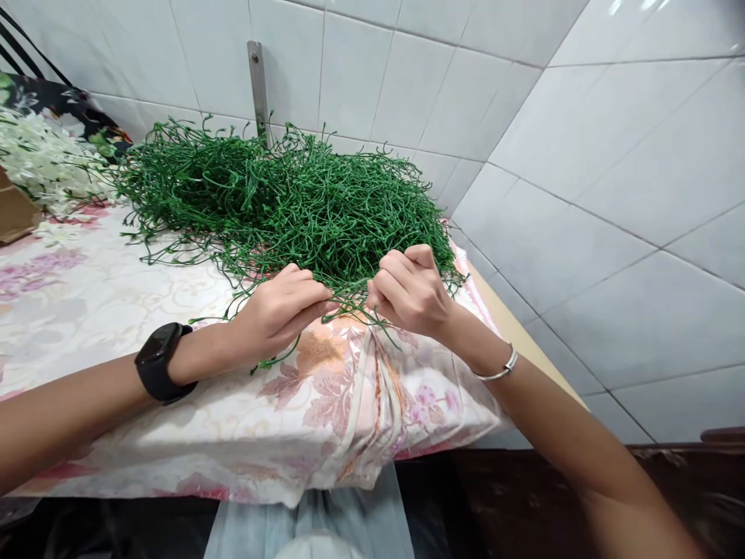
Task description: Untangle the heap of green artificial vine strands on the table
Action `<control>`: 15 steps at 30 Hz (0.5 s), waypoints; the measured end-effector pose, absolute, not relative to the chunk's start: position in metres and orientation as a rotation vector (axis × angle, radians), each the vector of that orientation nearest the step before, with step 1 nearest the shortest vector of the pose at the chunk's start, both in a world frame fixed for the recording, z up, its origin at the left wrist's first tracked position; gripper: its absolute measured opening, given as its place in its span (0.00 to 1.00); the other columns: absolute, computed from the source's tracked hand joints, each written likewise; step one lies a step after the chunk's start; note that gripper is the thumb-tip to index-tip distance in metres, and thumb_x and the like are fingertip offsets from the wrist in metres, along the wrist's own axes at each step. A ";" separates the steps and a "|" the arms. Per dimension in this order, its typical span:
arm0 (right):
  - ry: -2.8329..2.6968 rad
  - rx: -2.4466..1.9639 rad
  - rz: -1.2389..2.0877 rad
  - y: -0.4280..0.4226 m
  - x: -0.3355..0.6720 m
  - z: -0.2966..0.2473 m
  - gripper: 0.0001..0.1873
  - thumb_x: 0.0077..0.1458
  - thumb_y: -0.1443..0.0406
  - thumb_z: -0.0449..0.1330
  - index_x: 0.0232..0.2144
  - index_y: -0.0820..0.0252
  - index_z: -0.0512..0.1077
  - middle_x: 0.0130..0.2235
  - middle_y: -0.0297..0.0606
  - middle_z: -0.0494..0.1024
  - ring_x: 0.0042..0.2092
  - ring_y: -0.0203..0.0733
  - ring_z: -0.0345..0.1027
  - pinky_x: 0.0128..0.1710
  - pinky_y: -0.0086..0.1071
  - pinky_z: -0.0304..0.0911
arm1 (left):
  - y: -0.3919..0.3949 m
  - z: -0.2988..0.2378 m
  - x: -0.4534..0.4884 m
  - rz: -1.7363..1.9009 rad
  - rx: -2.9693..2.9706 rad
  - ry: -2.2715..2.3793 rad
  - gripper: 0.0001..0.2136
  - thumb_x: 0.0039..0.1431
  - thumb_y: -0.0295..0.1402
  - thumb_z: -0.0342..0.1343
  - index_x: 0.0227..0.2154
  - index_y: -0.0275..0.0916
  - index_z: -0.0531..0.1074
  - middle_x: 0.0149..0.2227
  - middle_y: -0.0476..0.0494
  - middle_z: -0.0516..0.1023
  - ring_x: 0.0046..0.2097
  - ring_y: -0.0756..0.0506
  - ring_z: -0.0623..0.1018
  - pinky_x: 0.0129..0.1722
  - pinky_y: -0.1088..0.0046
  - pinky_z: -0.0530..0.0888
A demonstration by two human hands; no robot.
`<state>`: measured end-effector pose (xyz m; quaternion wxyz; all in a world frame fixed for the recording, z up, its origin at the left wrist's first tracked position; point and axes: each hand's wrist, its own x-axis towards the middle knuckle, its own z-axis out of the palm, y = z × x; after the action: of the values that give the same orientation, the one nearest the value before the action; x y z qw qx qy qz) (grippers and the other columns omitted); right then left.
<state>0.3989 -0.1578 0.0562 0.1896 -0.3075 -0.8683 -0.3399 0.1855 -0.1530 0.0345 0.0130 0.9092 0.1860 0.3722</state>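
Note:
A large tangled heap of thin green artificial flower stems [349, 202] lies on the table against the tiled wall. At the heap's front edge, my left hand [282, 307] is closed on a few green stems, and one hangs below it with its tip near the cloth. My right hand [410, 291] is closed too, a short way to the right, with stems running between the two hands. Its fingertips are partly hidden behind the knuckles. I wear a black watch [163, 353] on the left wrist and a silver bracelet [500, 365] on the right.
White artificial flowers [50, 155] are piled at the far left beside a brown cardboard piece [15, 210] and a dark floral bag [70, 109]. A floral cloth [203, 446] covers the table and bunches at the front. A metal strip [257, 85] stands against the wall.

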 end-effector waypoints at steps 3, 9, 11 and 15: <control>-2.452 -0.928 -0.892 -0.158 0.393 0.055 0.17 0.57 0.68 0.38 0.20 0.57 0.58 0.21 0.33 0.55 0.29 0.35 0.54 0.37 0.37 0.49 | -0.152 0.034 0.187 1.171 2.816 0.583 0.06 0.59 0.30 0.44 0.28 0.37 0.64 0.22 0.49 0.64 0.26 0.51 0.61 0.29 0.73 0.59; -2.238 -0.962 -0.760 -0.143 0.423 0.062 0.18 0.58 0.62 0.39 0.18 0.57 0.56 0.19 0.32 0.55 0.26 0.35 0.52 0.38 0.38 0.49 | -0.161 0.032 0.177 1.128 2.789 0.582 0.08 0.59 0.29 0.44 0.26 0.37 0.63 0.21 0.49 0.62 0.26 0.50 0.60 0.29 0.73 0.58; -1.874 -1.073 -0.776 -0.136 0.443 0.068 0.20 0.59 0.60 0.37 0.18 0.58 0.56 0.19 0.32 0.54 0.24 0.34 0.49 0.37 0.39 0.48 | -0.163 0.030 0.171 1.094 2.761 0.632 0.09 0.59 0.29 0.43 0.25 0.36 0.63 0.20 0.49 0.60 0.26 0.50 0.60 0.28 0.72 0.58; -2.042 -1.165 -0.690 -0.136 0.450 0.072 0.18 0.58 0.60 0.41 0.20 0.59 0.59 0.22 0.32 0.60 0.28 0.34 0.54 0.39 0.38 0.45 | -0.154 0.027 0.170 1.114 2.624 0.775 0.10 0.60 0.32 0.42 0.27 0.37 0.65 0.23 0.49 0.65 0.27 0.51 0.63 0.30 0.74 0.60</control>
<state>0.4504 -0.1362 0.0721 0.3390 -0.4473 -0.7841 -0.2650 0.1700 -0.1542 0.0267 0.0937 0.8843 0.2613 0.3754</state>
